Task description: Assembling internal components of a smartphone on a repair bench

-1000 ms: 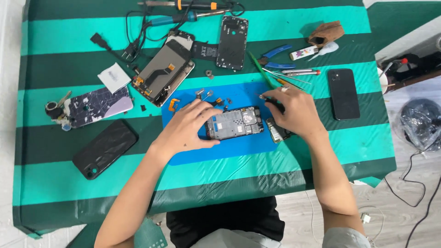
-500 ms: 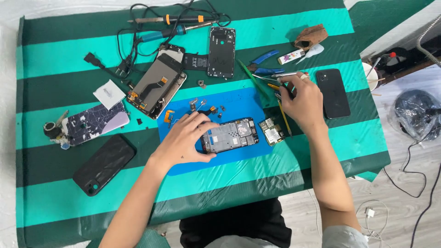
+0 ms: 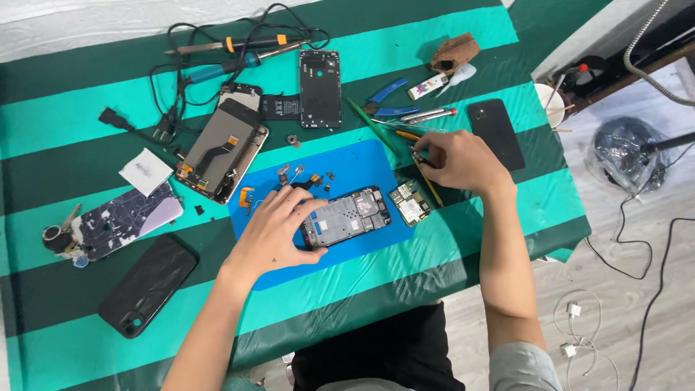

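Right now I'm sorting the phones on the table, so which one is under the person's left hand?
The opened phone frame on the blue mat, circuitry exposed, with the left hand resting on its end. The other phones lie off the mat, untouched.

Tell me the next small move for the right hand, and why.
Probably carry the picked tool back to the opened phone. The right hand is closed on a thin yellow-handled tool beside the tool pile, while the left hand pins the phone on the blue mat.
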